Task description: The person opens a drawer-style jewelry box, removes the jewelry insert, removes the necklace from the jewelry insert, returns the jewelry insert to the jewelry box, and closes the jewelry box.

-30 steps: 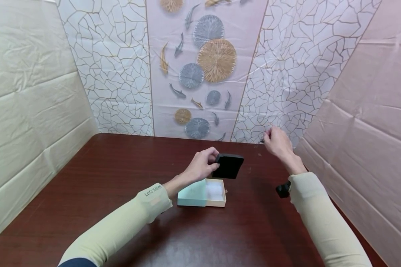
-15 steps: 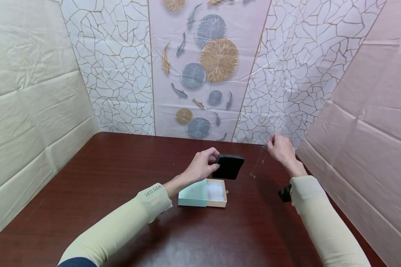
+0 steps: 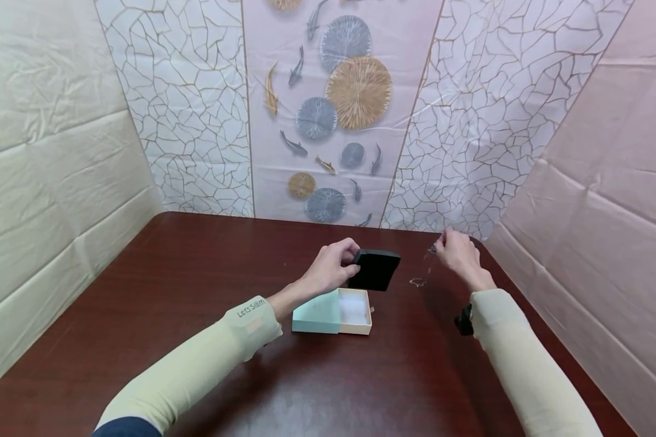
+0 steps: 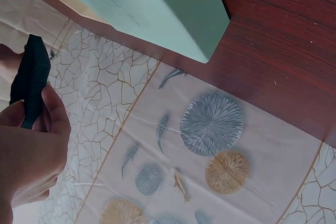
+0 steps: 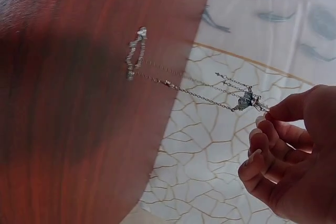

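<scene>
Two hands are shown, both pinching. In the left hand (image 3: pixel 330 267), one black pad (image 3: pixel 376 271) is gripped at its left edge between thumb and fingers; in the right hand (image 3: pixel 460 255), one necklace (image 5: pixel 169 84) is pinched between thumb and fingertip, the other fingers being bent. The necklace is suspended from the right hand toward the pad, its lower loop (image 3: pixel 417 282) being seen between the two hands, near the far right corner of the counter (image 3: pixel 218 261); whether the counter is touched by the loop cannot be told. The pendant (image 5: pixel 245 100), just beside the fingertips, and at least two short strands (image 5: pixel 233 80) are resolved only in the right wrist view. The pad's thick edge is displayed in the left wrist view, its flat face in the head view. About midway between the counter's left and right edges is set one box, composed of one pale teal sleeve (image 3: pixel 317 315) and one cream drawer (image 3: pixel 355 329), partly exposed and lined in white. Script on the sleeve is distinguished in the left wrist view.
</scene>
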A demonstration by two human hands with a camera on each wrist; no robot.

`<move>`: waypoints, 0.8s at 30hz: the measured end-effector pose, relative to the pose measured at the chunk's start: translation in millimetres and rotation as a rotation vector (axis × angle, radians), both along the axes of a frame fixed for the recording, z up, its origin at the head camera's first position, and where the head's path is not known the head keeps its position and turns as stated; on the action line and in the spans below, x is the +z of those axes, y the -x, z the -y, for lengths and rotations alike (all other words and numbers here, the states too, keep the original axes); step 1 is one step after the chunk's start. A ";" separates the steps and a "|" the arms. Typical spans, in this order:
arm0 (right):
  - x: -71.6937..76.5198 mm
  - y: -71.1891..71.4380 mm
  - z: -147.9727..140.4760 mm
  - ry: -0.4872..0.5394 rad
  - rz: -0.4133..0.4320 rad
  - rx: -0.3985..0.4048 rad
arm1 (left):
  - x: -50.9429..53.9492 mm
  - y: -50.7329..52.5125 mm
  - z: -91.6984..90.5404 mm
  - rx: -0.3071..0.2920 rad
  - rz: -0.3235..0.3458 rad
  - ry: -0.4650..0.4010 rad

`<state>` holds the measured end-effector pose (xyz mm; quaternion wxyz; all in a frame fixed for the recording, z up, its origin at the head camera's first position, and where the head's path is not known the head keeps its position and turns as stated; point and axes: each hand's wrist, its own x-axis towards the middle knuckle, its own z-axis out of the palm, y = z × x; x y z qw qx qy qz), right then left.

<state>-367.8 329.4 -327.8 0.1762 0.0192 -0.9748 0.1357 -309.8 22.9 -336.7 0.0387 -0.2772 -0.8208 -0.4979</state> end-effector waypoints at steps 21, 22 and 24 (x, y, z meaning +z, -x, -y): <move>-28.7 9.3 -7.4 -0.012 0.215 0.025 | -2.3 1.7 0.5 0.005 0.003 0.012; -29.6 9.5 -7.8 -0.016 0.218 0.024 | -1.9 1.8 0.7 0.006 0.006 0.014; -31.3 9.3 -8.0 -0.021 0.231 0.027 | -1.1 2.0 1.0 0.010 0.008 0.015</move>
